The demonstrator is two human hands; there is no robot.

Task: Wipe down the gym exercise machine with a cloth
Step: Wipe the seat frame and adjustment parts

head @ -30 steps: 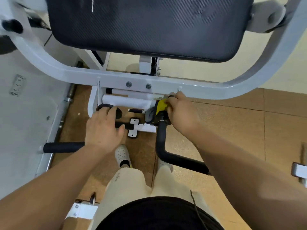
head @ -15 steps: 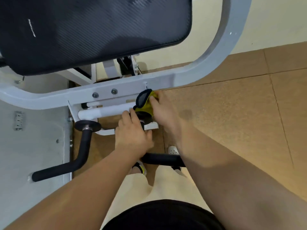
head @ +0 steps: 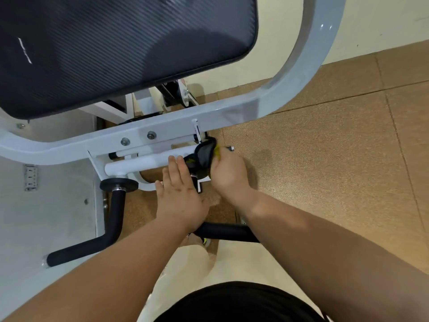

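Observation:
The gym machine has a white curved frame [head: 176, 123] and a black textured pad [head: 120, 43] above it. Below the frame runs a white cross tube [head: 139, 164]. My right hand [head: 228, 171] grips a dark grey and yellow cloth [head: 204, 154] bunched against the right end of that tube, by the pivot of the right handle. My left hand [head: 180, 194] lies beside it, fingers straight, fingertips on the tube and touching the cloth. The joint under both hands is hidden.
A black bent handle [head: 111, 219] with a round disc [head: 119, 183] sticks out at the left. Another black handle [head: 225, 232] passes under my wrists. A white base plate [head: 48, 205] lies at the left, brown floor tiles [head: 325, 159] at the right, my legs below.
My left hand left the left handle's disc and came over beside the cloth. The view swung right. My right hand kept the cloth at the tube's right end.

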